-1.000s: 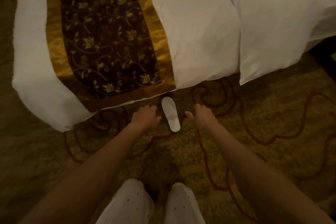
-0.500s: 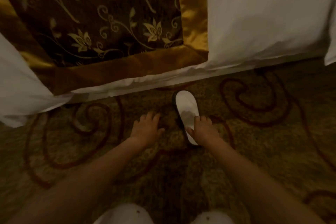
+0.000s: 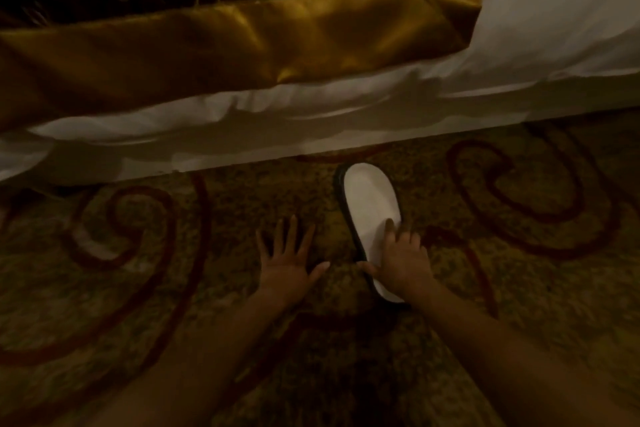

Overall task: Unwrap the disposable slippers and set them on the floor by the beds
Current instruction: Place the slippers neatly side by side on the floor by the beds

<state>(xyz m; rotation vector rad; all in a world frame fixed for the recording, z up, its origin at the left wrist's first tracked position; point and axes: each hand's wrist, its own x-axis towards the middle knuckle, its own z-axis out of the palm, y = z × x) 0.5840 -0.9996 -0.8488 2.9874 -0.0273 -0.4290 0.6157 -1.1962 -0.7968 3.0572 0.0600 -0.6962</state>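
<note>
One view is available, the head view, looking down at the floor beside a bed (image 3: 311, 139).

1. Slipper. One white slipper (image 3: 372, 204) lies flat on the carpet (image 3: 138, 288). Its rounded front end points toward the bed and sits just short of the bed's lower edge without touching it. A dark rim runs along its left side. The light is too dim to tell whether this is the sole or a shadow.

2. Right hand. The right hand (image 3: 403, 263) rests on the rear half of the slipper, palm down. Its fingers (image 3: 389, 229) lie nearly straight across the white top, with the forefinger reaching furthest forward. The thumb lies against the left edge of the slipper. The hand presses on the slipper and does not close around it.

3. Left hand. The left hand (image 3: 287, 263) lies on the carpet just left of the slipper, clear of it. Its fingers are straight and spread, and it holds nothing.

4. Surroundings. A white sheet (image 3: 554, 28) hangs over the side of the bed. A gold-edged brown runner (image 3: 242, 38) with a leaf pattern lies across it on the left. The carpet is olive and mottled, with dark red scroll lines. Both bare forearms enter from the bottom of the frame.
</note>
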